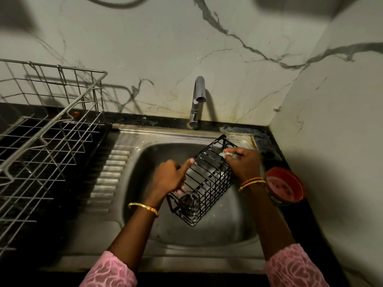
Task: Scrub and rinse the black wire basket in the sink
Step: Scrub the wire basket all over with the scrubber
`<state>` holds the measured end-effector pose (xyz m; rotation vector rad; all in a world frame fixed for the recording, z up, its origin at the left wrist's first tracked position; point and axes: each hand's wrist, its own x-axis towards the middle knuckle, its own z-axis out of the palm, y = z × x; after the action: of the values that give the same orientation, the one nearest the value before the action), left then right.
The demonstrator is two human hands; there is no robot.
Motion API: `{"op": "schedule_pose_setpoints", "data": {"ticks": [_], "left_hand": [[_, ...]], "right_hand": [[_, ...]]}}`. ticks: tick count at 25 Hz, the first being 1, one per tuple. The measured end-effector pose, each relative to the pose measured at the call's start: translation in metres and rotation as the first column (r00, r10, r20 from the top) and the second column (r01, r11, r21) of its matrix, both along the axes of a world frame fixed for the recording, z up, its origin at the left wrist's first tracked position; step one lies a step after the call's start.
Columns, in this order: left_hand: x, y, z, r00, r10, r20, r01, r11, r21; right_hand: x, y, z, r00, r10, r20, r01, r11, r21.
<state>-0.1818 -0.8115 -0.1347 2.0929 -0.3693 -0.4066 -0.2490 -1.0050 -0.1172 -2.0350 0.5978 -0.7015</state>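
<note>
At the left of the frame a silver wire dish rack (47, 129) stands on the dark counter (271, 139) beside the steel sink (145, 241). Left of centre, the left hand (169, 177) has its grip curled round the near long side of the black wire basket (204, 181), thumb stretched along the rim. The basket is held tilted over the sink bowl, below the tap (197, 100). The right hand (244, 162) pinches a small pale scrubber (226, 154) against the basket's far upper edge. At the right, a red bowl (285, 186) sits on the counter just beside the sink.
</note>
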Motion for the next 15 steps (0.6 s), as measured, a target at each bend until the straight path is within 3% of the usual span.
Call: {"op": "schedule_pose_setpoints", "data": {"ticks": [5, 8, 10, 13, 15], "left_hand": [[-0.014, -0.034, -0.013, 0.996, 0.078, 0.033, -0.082, 0.983, 0.163], [-0.015, -0.037, -0.015, 0.991, 0.132, -0.004, -0.132, 0.988, 0.081], [-0.015, -0.037, -0.01, 0.986, 0.165, -0.011, -0.165, 0.985, 0.043], [-0.014, -0.035, -0.002, 0.974, 0.209, 0.091, -0.221, 0.965, 0.141], [-0.016, -0.035, 0.0, 0.97, 0.206, 0.127, -0.228, 0.955, 0.188]], "right_hand": [[-0.003, 0.017, -0.009, 0.996, 0.088, 0.03, -0.077, 0.959, -0.274], [-0.004, 0.021, -0.013, 0.997, 0.075, -0.007, -0.074, 0.965, -0.253], [-0.006, 0.026, -0.013, 0.998, 0.015, 0.055, -0.002, 0.972, -0.233], [0.001, 0.026, -0.005, 0.971, -0.141, 0.193, 0.174, 0.97, -0.17], [0.013, 0.026, 0.003, 0.98, -0.066, 0.189, 0.1, 0.979, -0.177]]}}
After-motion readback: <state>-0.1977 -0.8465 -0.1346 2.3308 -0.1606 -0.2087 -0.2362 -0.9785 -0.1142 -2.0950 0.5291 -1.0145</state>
